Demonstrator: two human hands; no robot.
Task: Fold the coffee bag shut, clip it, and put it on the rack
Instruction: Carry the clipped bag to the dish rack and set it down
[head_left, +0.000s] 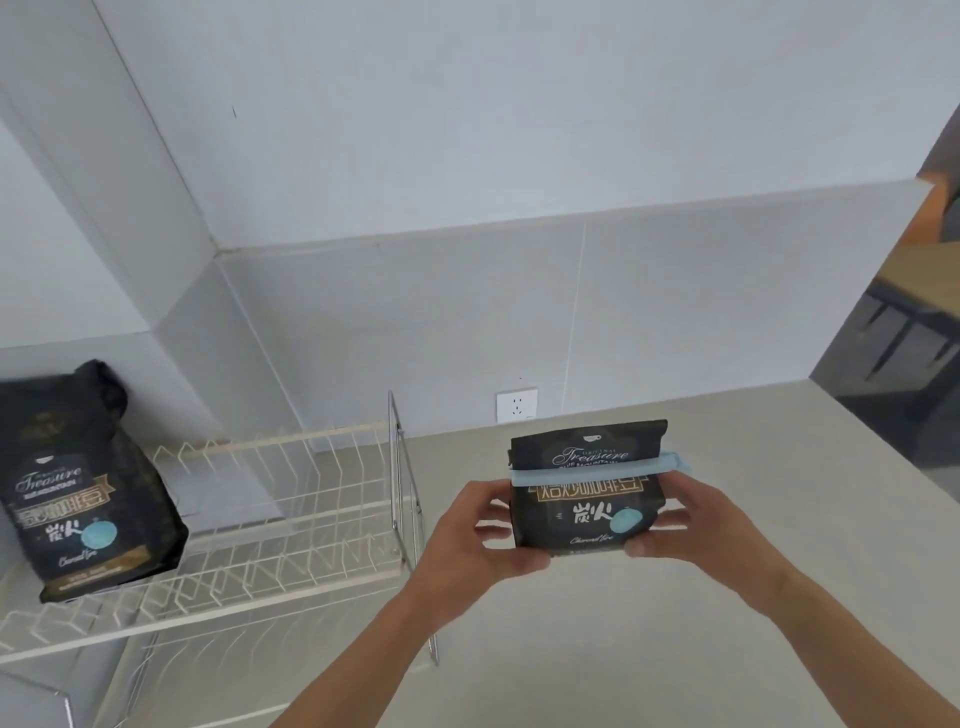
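Already the coffee bag sits between both hands, lifted clear above the pale surface; the left hand cups its left edge with the thumb curled under the bottom corner, and the right hand mirrors it on the other side, thumb pressed along the lower front; each is closed around the bag, fingers wrapped behind where I cannot see them. Held this way, by the sides and from below, the weight of the beans rests on the thumbs and the label faces the wearer, so the closure can be checked; the top looks folded down, and a light blue clip runs across the bag just above the fingers, its hinged end sticking out past the right edge, which keeps the fold from springing back. Folding and clipping therefore seem done; what remains, by my reading, is the carry to the rack, which stands well to the left of the left hand, its wire tines upright. A second bag of the same print leans at the rack's far left end, well apart from both hands, leaving open wire between; that gap looks the likely spot, though the tines may tip a bag set down carelessly.
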